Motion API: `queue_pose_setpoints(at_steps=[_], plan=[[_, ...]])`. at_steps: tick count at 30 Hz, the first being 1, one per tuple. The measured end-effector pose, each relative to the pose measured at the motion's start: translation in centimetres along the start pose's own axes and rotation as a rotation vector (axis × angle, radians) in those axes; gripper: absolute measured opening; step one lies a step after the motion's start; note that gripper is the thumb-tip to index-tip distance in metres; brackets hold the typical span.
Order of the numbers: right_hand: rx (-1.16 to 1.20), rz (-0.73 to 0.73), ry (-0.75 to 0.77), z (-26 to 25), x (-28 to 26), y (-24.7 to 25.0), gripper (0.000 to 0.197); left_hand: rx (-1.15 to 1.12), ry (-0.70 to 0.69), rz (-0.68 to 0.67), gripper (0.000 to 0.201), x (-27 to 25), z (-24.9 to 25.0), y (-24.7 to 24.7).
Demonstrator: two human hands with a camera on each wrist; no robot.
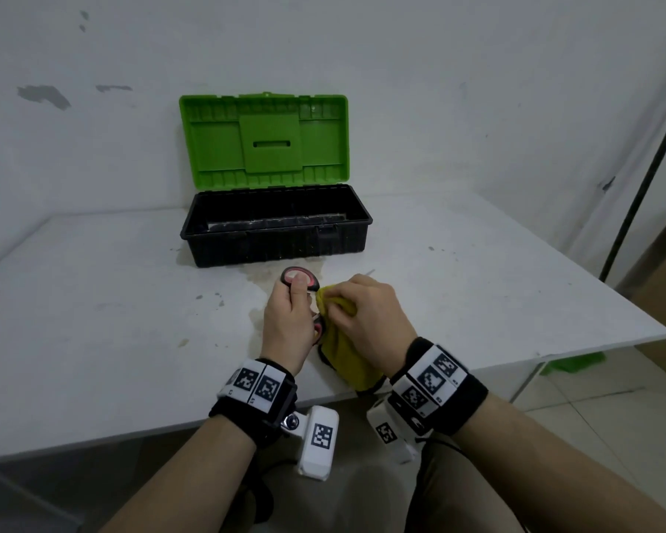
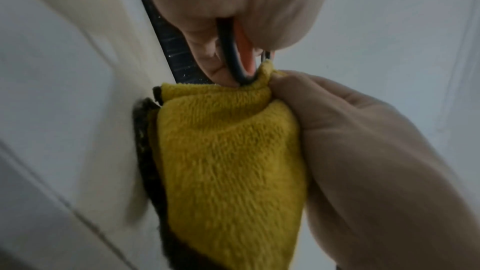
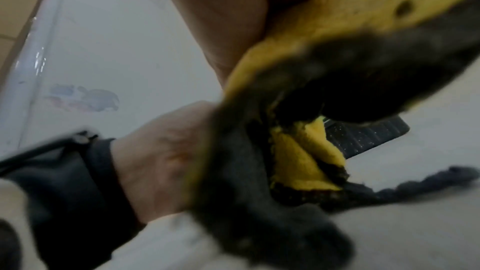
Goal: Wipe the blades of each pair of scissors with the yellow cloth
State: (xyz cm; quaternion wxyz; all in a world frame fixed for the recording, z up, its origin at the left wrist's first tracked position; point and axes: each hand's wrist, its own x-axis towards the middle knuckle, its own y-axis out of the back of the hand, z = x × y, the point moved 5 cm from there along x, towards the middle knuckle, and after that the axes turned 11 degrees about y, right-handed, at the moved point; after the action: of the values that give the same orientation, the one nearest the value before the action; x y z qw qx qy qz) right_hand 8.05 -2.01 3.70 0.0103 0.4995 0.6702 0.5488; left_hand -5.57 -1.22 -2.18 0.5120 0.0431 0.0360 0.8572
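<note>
My left hand [image 1: 291, 321] grips the red-and-black handles of a pair of scissors [image 1: 300, 278], thumb through the upper loop. In the left wrist view a handle loop [image 2: 235, 56] shows between its fingers. My right hand [image 1: 366, 313] pinches the yellow cloth [image 1: 343, 353] against the scissors just right of the handles. The cloth [image 2: 228, 151] is folded, with a dark grey underside, and hangs down over the table's front edge. The blades are hidden inside the cloth. In the right wrist view the cloth [image 3: 298, 157] fills most of the frame, blurred.
An open toolbox [image 1: 275, 226] with a black base and a green lid [image 1: 264, 142] stands behind my hands against the wall. The white table [image 1: 112, 321] bears stains around the work spot. Its right corner ends near a black pole [image 1: 639, 194].
</note>
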Motion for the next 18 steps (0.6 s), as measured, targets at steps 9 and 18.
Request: queue_pose_setpoints(at_steps=[9,18], plan=[[-0.037,0.075,-0.021,1.0,0.2,1.5,0.014,-0.058,0.041,0.028,0.032,0.1,0.1,0.6],[-0.004,0.104,-0.024,1.5,0.2,1.4,0.016,-0.187,0.171,-0.238,0.024,-0.6,-0.1,-0.3]])
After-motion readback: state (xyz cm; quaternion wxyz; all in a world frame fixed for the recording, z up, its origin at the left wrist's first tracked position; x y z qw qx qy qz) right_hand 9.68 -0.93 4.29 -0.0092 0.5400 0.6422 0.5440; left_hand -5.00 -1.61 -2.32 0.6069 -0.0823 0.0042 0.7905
